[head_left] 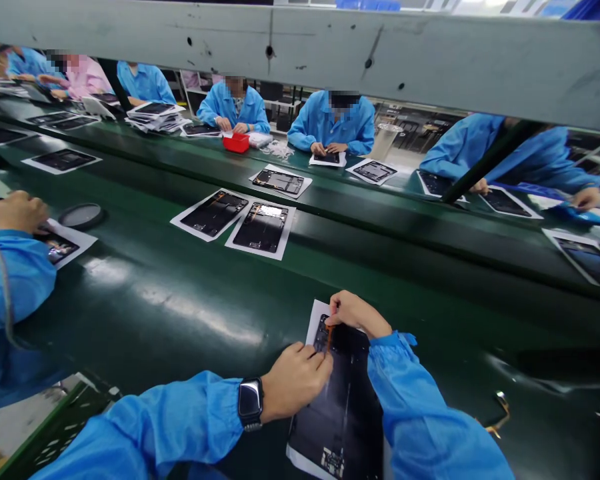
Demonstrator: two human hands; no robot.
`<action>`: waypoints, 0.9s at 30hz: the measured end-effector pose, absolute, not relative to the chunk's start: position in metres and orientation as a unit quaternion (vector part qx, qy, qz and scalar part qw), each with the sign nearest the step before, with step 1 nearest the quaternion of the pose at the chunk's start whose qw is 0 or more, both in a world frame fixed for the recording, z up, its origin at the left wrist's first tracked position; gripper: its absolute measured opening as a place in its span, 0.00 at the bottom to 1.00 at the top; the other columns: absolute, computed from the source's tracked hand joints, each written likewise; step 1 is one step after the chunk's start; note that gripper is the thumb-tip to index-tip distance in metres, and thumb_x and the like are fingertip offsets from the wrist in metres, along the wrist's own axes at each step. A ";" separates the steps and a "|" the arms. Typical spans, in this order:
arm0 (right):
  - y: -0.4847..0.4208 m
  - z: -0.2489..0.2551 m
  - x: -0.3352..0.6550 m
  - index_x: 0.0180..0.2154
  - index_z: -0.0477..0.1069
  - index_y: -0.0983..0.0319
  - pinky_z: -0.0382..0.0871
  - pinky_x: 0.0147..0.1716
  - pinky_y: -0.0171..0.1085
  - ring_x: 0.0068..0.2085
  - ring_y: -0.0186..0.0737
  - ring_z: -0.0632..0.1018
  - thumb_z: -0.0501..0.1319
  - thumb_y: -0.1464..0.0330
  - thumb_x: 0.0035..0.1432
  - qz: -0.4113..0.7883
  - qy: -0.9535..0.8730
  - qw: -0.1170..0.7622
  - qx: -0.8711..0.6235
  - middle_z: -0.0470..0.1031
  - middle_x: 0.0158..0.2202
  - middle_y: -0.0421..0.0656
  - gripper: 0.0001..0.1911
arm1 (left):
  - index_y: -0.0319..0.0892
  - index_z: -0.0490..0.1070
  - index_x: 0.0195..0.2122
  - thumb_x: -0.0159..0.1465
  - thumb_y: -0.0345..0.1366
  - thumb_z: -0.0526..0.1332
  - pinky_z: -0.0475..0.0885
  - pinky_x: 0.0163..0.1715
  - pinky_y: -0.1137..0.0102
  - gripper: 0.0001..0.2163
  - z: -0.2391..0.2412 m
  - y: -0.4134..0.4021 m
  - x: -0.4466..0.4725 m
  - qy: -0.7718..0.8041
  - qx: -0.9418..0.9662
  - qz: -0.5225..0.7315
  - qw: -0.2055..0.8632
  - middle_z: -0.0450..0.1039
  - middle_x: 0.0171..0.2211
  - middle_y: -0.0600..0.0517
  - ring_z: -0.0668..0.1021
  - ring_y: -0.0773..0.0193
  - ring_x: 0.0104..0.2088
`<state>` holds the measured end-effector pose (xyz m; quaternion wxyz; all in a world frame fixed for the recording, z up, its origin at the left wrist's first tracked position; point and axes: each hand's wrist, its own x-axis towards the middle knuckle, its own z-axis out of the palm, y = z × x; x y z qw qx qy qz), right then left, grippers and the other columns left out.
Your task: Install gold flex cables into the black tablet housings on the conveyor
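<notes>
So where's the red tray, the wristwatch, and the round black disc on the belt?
red tray (236, 143), head view, on its front wall.
wristwatch (251, 403), head view, on its dark face, at the left wrist.
round black disc (81, 215), head view, on its flat top.

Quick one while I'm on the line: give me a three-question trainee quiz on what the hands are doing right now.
1. True or false: both hands touch the open tablet at its far end.
2. Which wrist wears the smartwatch? A) left B) right
3. What colour is the small tray across the belt?

Key:
1. True: the left hand and right hand both pinch at the orange strip there.
2. A.
3. Red.
</notes>
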<state>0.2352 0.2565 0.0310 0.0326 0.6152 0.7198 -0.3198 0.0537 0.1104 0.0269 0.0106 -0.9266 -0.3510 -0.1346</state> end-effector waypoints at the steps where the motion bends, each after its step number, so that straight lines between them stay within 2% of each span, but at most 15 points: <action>1: 0.256 0.032 0.235 0.23 0.70 0.60 0.55 0.24 0.32 0.24 0.34 0.70 0.74 0.68 0.39 -0.307 0.722 0.040 0.618 0.68 0.19 0.34 0.14 | 0.33 0.65 0.48 0.69 0.29 0.54 0.69 0.32 0.65 0.09 0.025 0.111 0.053 -0.351 -0.926 -0.139 0.012 0.74 0.35 0.47 0.75 0.60 0.34; 5: 0.240 0.039 0.234 0.31 0.69 0.58 0.55 0.26 0.33 0.28 0.38 0.73 0.73 0.64 0.43 -0.257 0.738 0.045 0.622 0.72 0.26 0.37 0.16 | 0.34 0.65 0.48 0.70 0.29 0.52 0.69 0.31 0.66 0.08 0.018 0.113 0.052 -0.342 -0.926 -0.160 0.022 0.73 0.34 0.48 0.76 0.61 0.33; 11: 0.214 0.040 0.238 0.39 0.65 0.58 0.57 0.31 0.34 0.35 0.39 0.73 0.68 0.66 0.53 -0.227 0.775 0.006 0.590 0.72 0.35 0.39 0.14 | 0.35 0.66 0.46 0.71 0.29 0.50 0.69 0.33 0.67 0.08 0.012 0.119 0.049 -0.312 -0.930 -0.196 0.014 0.74 0.34 0.49 0.76 0.63 0.33; 18: 0.213 0.035 0.246 0.38 0.64 0.57 0.59 0.31 0.34 0.33 0.37 0.72 0.68 0.65 0.51 -0.260 0.778 -0.049 0.570 0.69 0.34 0.37 0.16 | 0.34 0.67 0.47 0.71 0.28 0.50 0.70 0.37 0.68 0.09 0.010 0.121 0.044 -0.292 -0.930 -0.224 -0.003 0.76 0.38 0.47 0.78 0.64 0.38; 24: 0.214 0.045 0.238 0.39 0.64 0.58 0.56 0.30 0.35 0.35 0.40 0.73 0.68 0.66 0.52 -0.234 0.774 0.014 0.588 0.70 0.37 0.40 0.16 | 0.33 0.67 0.48 0.71 0.27 0.49 0.71 0.37 0.68 0.10 0.012 0.119 0.043 -0.302 -0.922 -0.243 -0.007 0.76 0.37 0.47 0.78 0.64 0.39; 27: 0.213 0.046 0.238 0.39 0.64 0.58 0.57 0.31 0.35 0.36 0.40 0.74 0.67 0.67 0.54 -0.235 0.781 0.014 0.579 0.70 0.38 0.40 0.14 | 0.35 0.68 0.45 0.71 0.28 0.49 0.71 0.35 0.68 0.09 0.014 0.118 0.043 -0.315 -0.918 -0.242 -0.006 0.75 0.35 0.48 0.77 0.63 0.37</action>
